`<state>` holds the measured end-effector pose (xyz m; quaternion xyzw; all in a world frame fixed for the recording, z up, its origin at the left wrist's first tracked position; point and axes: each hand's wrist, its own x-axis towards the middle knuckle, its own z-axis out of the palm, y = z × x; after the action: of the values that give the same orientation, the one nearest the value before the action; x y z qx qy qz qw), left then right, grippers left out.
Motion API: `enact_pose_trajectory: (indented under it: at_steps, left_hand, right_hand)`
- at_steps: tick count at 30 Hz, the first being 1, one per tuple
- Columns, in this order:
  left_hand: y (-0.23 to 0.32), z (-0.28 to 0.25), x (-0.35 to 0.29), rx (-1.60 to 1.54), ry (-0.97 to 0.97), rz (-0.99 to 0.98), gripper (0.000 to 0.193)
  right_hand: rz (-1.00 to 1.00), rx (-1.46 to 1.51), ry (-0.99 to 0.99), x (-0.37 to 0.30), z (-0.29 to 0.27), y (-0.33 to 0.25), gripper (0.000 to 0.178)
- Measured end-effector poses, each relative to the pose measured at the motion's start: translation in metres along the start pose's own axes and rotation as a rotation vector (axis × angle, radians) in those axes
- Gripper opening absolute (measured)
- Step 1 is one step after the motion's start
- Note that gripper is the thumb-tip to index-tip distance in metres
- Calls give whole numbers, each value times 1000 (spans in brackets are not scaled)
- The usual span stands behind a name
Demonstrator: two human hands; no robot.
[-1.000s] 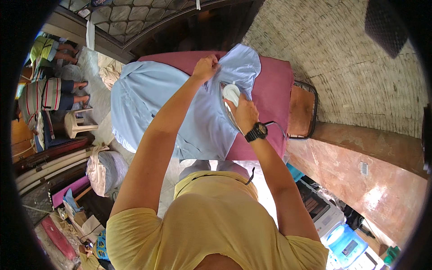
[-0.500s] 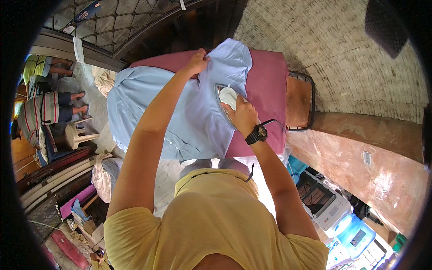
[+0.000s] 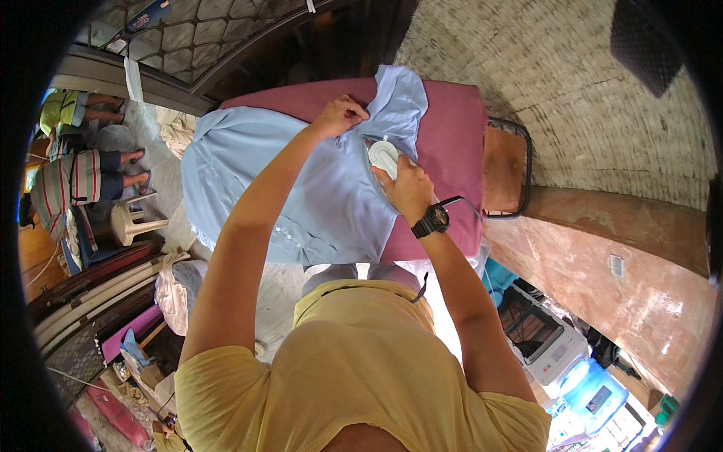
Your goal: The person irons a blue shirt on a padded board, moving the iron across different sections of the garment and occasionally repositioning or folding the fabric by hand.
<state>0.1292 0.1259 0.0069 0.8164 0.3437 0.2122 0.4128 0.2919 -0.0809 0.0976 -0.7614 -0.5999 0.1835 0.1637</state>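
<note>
A light blue buttoned shirt [image 3: 260, 162] lies spread over an ironing board with a dusty red cover [image 3: 452, 143]. My right hand [image 3: 410, 188], with a black watch at its wrist, is closed around the handle of a white clothes iron [image 3: 384, 157]. The iron's soleplate rests on the shirt, tip toward the far side, and its dark cord runs off to the right past my wrist. Beyond the iron, my left hand [image 3: 341, 117] pinches the shirt's cloth at the base of the sleeve [image 3: 401, 98]; its fingertips are small in view.
A black-framed brown rest [image 3: 503, 169] extends from the board's right end. A dark lattice gate [image 3: 196, 45] stands behind it. At left are a cream stool [image 3: 132, 221] and two people [image 3: 71, 181]. A blue water jug [image 3: 591, 393] stands lower right.
My left hand has moved right and slightly nearer, toward the iron. The sleeve's cloth has shifted and bunched differently. The iron stays in about the same spot on the shirt.
</note>
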Motion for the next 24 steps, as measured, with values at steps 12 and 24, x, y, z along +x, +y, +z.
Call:
enact_pose_trajectory:
  at_steps: [12, 24]
  left_hand:
    - [19, 18, 0, 469, 187, -110, 24]
    - [-27, -7, 2, -217, 246, -365, 16]
  right_hand:
    - [93, 10, 40, -14, 3, 2, 63]
    - [70, 62, 73, -1, 4, -5, 63]
